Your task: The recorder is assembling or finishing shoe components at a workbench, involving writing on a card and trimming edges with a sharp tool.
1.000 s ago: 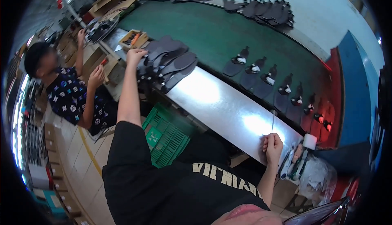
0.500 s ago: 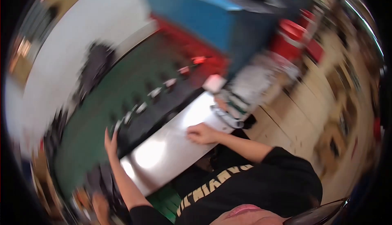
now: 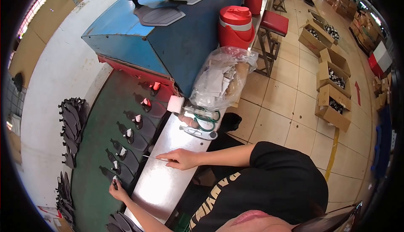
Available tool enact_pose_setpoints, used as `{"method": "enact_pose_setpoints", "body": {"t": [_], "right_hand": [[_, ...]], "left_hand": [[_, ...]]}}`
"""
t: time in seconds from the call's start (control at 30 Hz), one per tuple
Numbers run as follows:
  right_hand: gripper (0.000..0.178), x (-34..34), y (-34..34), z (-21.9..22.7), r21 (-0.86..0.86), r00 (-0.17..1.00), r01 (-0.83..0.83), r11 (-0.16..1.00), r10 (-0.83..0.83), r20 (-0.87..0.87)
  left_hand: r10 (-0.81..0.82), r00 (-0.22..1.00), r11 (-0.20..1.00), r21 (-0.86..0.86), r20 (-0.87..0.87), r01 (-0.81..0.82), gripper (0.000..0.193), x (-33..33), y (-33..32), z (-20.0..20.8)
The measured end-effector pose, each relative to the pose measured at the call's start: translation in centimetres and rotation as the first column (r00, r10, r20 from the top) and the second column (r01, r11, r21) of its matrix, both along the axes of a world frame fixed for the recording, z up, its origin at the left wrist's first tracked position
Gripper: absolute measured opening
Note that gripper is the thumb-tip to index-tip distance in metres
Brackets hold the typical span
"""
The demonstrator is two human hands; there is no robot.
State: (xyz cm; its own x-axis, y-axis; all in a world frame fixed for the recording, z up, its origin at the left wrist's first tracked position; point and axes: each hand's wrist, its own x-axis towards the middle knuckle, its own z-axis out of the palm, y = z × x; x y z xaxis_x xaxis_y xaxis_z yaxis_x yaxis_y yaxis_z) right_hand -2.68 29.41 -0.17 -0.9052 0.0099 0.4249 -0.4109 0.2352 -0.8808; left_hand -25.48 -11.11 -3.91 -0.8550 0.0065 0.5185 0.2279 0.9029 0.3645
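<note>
Head view: the right hand (image 3: 182,159) rests on the shiny metal bench (image 3: 168,181) near its middle, fingers pinched together on a thin pointed tool (image 3: 152,157) whose tip juts toward the bench's left edge. The left hand (image 3: 118,190) reaches onto the green belt (image 3: 90,164), fingertips closed on the nearest dark sole piece (image 3: 114,182) in a row of such pieces. Green-handled scissors (image 3: 205,122) lie at the bench's far end, beside a clear plastic bag (image 3: 221,78)

right hand (image 3: 182,159): pinches thin stick (image 3: 152,157) | left hand (image 3: 118,190): touches dark piece (image 3: 114,180) on green belt (image 3: 94,148)
</note>
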Motion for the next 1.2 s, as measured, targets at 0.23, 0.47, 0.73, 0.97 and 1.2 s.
{"method": "enact_pose_setpoints", "body": {"t": [0.23,0.47,0.73,0.97,1.2], "right_hand": [[0.036,-0.1,1.6,0.2,0.698,0.973,0.194,0.689,-0.225,-0.049],[0.045,-0.2,1.3,4.3,0.529,0.992,0.115,0.841,-0.127,-0.013],[0.021,3.1,-2.3,9.5,-0.768,0.903,-0.187,0.613,0.414,0.111],[0.032,4.9,-2.6,11.4,-0.671,0.817,-0.355,0.651,0.564,0.115],[0.023,6.8,-2.9,12.2,-0.224,0.859,-0.384,0.896,0.436,0.269]], "left_hand": [[0.168,0.974,0.805,0.591,-0.155,-0.045,0.029,1.6,-2.6,7.8],[-0.359,0.933,0.352,0.923,-0.021,0.156,0.024,18.5,7.8,15.8],[-0.779,0.621,-0.078,0.968,0.090,-0.239,0.034,27.2,18.7,13.8],[-0.742,0.648,0.062,0.981,0.170,-0.186,0.030,29.5,16.7,12.3],[-0.665,0.744,-0.045,0.990,0.070,-0.133,0.032,30.0,14.6,12.1]]}}
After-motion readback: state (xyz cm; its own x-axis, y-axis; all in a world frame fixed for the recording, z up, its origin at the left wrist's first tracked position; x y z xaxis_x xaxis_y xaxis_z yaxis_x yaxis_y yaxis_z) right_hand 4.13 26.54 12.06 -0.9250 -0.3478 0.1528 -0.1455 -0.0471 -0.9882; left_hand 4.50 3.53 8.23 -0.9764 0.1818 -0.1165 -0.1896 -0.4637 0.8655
